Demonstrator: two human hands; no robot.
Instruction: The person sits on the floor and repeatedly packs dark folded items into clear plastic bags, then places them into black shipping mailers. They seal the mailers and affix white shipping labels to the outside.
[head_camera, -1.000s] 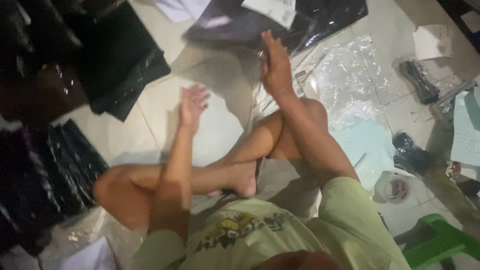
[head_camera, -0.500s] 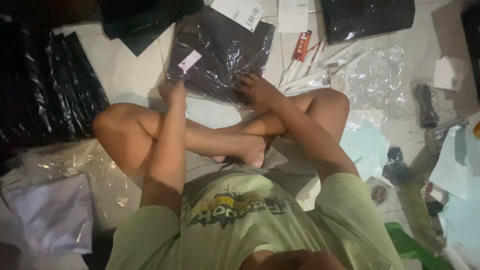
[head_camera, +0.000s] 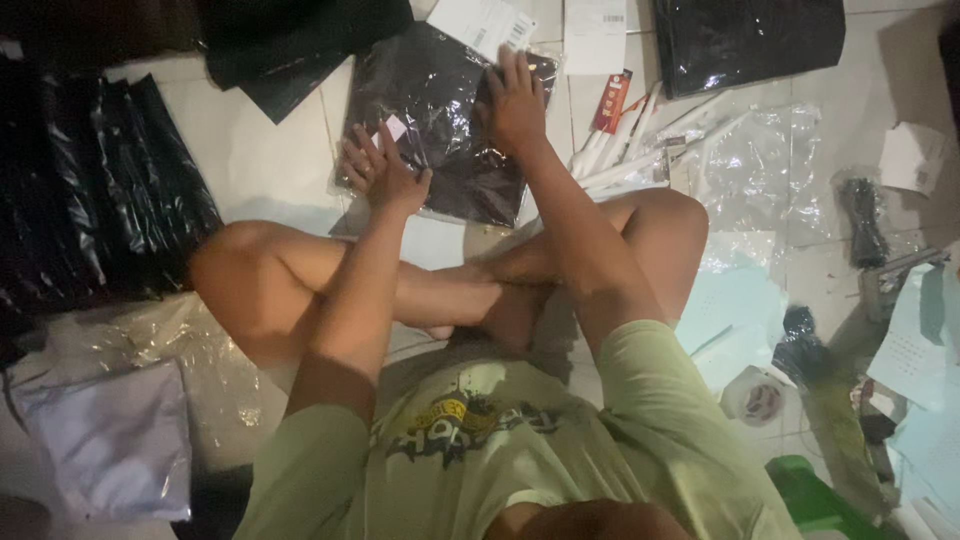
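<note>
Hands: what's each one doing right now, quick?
Left hand: open, fingers spread at the dark bagged garment.
Right hand: open, flat on the same garment.

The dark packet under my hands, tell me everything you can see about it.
The dark packet is a flat, roughly square bundle of black or dark brown fabric sealed in a glossy clear plastic bag with crinkled highlights. It lies flat on the pale tiled floor in front of the crossed legs. A small pale sticker sits near its left edge. The right hand presses on its upper right part; the left hand rests at its left edge, fingers spread. A white paper label overlaps its top edge.
</note>
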